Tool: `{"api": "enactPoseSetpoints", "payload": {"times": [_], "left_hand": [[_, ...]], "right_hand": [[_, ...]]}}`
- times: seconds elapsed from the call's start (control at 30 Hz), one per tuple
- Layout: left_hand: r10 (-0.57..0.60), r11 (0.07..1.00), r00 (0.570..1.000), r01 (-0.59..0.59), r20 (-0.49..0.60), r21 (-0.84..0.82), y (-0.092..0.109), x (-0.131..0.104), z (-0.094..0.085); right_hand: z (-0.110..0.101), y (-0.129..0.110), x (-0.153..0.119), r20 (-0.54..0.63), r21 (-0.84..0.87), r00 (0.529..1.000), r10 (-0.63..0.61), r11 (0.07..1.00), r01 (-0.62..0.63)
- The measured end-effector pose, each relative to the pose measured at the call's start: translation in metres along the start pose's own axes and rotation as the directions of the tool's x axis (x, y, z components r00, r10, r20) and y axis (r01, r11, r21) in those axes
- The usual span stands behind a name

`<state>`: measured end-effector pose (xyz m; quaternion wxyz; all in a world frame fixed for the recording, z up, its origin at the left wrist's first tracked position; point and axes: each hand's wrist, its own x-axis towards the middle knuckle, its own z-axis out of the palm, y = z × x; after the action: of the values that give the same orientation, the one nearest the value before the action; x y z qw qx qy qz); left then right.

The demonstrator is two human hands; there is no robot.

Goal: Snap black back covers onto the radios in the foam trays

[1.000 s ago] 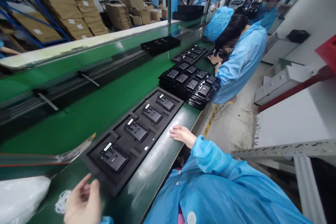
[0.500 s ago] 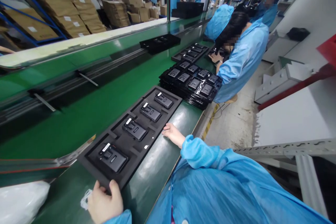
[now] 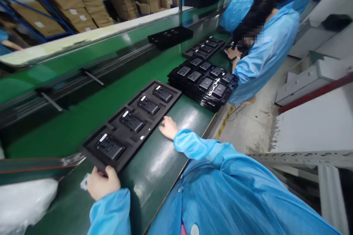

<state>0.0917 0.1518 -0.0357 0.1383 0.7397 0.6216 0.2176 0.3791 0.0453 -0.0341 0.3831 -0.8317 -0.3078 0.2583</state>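
A long black tray (image 3: 143, 128) lies across the green bench (image 3: 165, 169) in front of me, with several black devices (image 3: 131, 121) seated in its pockets. My left hand (image 3: 100, 182) grips the tray's near corner, thumb on top. My right hand (image 3: 168, 127) rests flat against the tray's long near side, fingers touching its edge. Both arms wear blue sleeves.
A stack of black trays (image 3: 204, 84) filled with devices sits just beyond, and another filled tray (image 3: 202, 48) lies past it. A person in a blue coat (image 3: 261, 58) works at the bench there. A conveyor rail (image 3: 82, 77) runs along the left. A white bag (image 3: 24, 202) lies at lower left.
My left hand came forward and closed on the tray's near corner. My right hand moved in against its edge, and the tray has shifted left and away across the bench.
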Motion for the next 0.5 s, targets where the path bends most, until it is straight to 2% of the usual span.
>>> {"api": "enactPoseSetpoints", "payload": {"times": [0.13,0.27,0.5], "left_hand": [[0.007,1.000,0.995,-0.009,-0.101,-0.023,0.000,0.020,0.014],[-0.028,0.997,0.988,0.016,-0.154,-0.076,-0.005,0.033,0.024],[-0.048,0.970,0.977,-0.004,-0.209,-0.243,-0.008,0.016,0.030]], "right_hand": [[0.004,-0.006,0.009,-0.028,-0.135,0.995,-0.097,0.986,0.093],[0.008,-0.001,0.006,-0.068,-0.225,0.973,-0.220,0.953,0.200],[-0.002,0.011,-0.001,-0.126,-0.372,0.922,-0.367,0.879,0.299]]}}
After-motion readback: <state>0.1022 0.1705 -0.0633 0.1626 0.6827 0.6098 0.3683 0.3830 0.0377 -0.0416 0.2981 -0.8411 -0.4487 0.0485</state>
